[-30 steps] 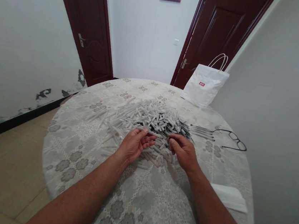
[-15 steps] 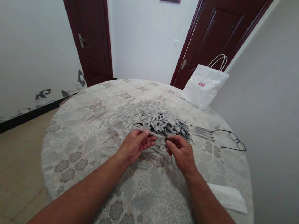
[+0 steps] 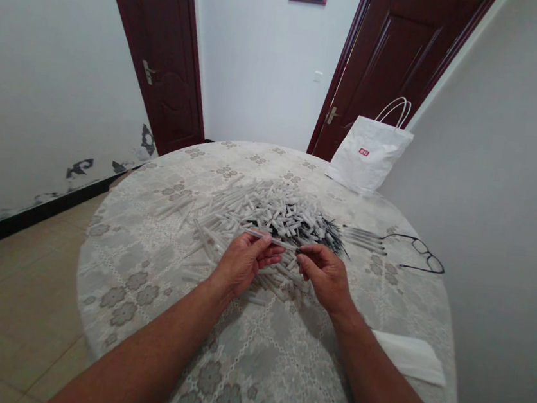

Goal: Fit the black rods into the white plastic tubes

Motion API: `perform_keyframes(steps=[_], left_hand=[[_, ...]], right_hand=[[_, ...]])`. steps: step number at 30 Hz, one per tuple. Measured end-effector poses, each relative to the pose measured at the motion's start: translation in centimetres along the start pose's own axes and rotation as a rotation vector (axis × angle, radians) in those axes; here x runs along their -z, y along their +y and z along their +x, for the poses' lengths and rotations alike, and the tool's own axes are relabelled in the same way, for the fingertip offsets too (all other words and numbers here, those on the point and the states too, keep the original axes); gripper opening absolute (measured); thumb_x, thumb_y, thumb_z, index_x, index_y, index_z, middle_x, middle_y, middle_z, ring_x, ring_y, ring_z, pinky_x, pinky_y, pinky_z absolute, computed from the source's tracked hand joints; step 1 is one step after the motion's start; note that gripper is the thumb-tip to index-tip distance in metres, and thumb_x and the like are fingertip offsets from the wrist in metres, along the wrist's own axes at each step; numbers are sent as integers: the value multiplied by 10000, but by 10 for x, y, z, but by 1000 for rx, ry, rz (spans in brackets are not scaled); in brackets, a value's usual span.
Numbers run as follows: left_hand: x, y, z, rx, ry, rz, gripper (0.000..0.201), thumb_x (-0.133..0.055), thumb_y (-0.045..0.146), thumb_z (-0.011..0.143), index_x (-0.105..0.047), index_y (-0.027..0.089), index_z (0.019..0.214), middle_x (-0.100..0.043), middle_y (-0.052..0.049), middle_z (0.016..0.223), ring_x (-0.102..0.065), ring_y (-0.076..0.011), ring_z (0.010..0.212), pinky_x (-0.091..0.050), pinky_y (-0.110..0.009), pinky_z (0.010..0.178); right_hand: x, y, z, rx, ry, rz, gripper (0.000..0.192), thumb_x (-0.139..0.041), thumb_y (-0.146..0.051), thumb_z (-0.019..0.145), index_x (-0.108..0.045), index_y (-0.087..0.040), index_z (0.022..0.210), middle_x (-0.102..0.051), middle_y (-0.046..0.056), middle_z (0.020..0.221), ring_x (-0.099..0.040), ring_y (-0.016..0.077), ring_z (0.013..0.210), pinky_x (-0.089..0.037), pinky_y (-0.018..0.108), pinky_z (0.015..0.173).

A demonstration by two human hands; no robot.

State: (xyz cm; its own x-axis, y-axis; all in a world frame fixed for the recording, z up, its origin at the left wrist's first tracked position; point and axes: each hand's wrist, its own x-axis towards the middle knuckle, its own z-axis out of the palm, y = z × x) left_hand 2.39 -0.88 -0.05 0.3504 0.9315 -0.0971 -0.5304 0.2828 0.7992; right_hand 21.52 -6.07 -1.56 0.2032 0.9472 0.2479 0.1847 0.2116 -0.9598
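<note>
Between the thumb and fingers of my left hand [image 3: 241, 262] lies a slim translucent plastic tube [image 3: 279, 241], pointing to the right. My right hand [image 3: 327, 274] pinches a small black piece [image 3: 298, 251] at the tube's right end; whether it sits inside the tube cannot be made out. Both hands are just above the near side of a heap. In it are long translucent tubes [image 3: 218, 215], short white pieces [image 3: 275, 203] and thin black pieces [image 3: 330, 233]. To the right, several slender tubes with dark ends [image 3: 365, 240] lie side by side.
The round table wears a patterned lace-like tablecloth [image 3: 137, 329]. Black-framed glasses [image 3: 421, 248] lie at the right, beyond a folded white cloth or paper [image 3: 413, 357]. A white paper bag [image 3: 368, 155] stands at the far right edge, near the wall.
The whole view has shifted very slightly. Both hands keep nearly the same hold on the tube and the black piece.
</note>
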Motion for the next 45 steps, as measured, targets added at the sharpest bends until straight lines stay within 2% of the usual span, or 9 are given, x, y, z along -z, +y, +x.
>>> perform_keyframes(steps=[6,15,19,26,28,32,36,41,45], left_hand=[[-3,1,-2,-15,-2,18,306,-803,306,797,-576,156,938,-742,-85,933,-756,-223,859,-622,-361,790],[-4,1,-4,-21,-8,56,325,-798,348,799,-573,167,949,-734,-68,911,-756,-225,860,-620,-366,796],[-4,1,-5,-14,-9,58,316,-796,335,804,-572,165,948,-738,-76,905,-758,-231,867,-618,-366,799],[-5,0,-8,1,-41,82,316,-788,330,811,-574,162,971,-752,-108,932,-759,-230,851,-614,-343,771],[-6,0,-8,2,-35,86,306,-782,322,816,-574,160,973,-751,-107,933,-758,-230,848,-614,-348,772],[-6,0,-8,4,-31,75,306,-785,310,812,-574,161,976,-743,-87,914,-758,-226,845,-615,-360,788],[-5,0,-8,4,-52,79,315,-789,322,811,-573,161,975,-748,-94,919,-758,-229,856,-614,-350,778],[-6,-1,-9,9,-51,85,317,-794,326,805,-567,162,953,-757,-100,921,-758,-216,821,-612,-334,762],[-6,-3,-9,8,-31,77,314,-788,322,810,-568,165,970,-755,-94,903,-759,-221,820,-614,-338,757]], right_hand=[[0,1,-1,55,-1,-53,233,-726,-373,849,-697,-189,989,-641,-6,664,-571,133,562,-458,239,515],[0,0,-5,172,31,-200,190,-683,-364,884,-697,-215,1000,-690,33,867,-618,156,687,-496,266,623],[-1,-3,-6,125,25,-245,234,-629,-423,926,-682,-215,1019,-663,12,744,-606,162,630,-478,272,607],[-2,-2,-8,139,-34,-345,404,-407,-454,1031,-582,-216,755,-578,0,633,-536,145,583,-409,262,580],[-2,-1,-9,138,-33,-303,359,-398,-448,1029,-609,-216,854,-591,1,662,-546,150,596,-419,264,587],[-2,-2,-11,191,-14,-287,258,-556,-425,949,-586,-220,1102,-643,11,801,-591,170,674,-461,277,646],[-1,-5,-10,233,-40,-403,219,-511,-414,974,-612,-221,946,-617,9,749,-573,170,678,-440,277,659],[1,-6,-8,194,-108,-404,426,-377,-428,1034,-581,-218,725,-559,0,615,-531,157,594,-401,273,605],[0,-3,-10,180,-81,-313,288,-439,-436,1010,-613,-219,934,-615,5,720,-562,162,625,-428,275,613]])
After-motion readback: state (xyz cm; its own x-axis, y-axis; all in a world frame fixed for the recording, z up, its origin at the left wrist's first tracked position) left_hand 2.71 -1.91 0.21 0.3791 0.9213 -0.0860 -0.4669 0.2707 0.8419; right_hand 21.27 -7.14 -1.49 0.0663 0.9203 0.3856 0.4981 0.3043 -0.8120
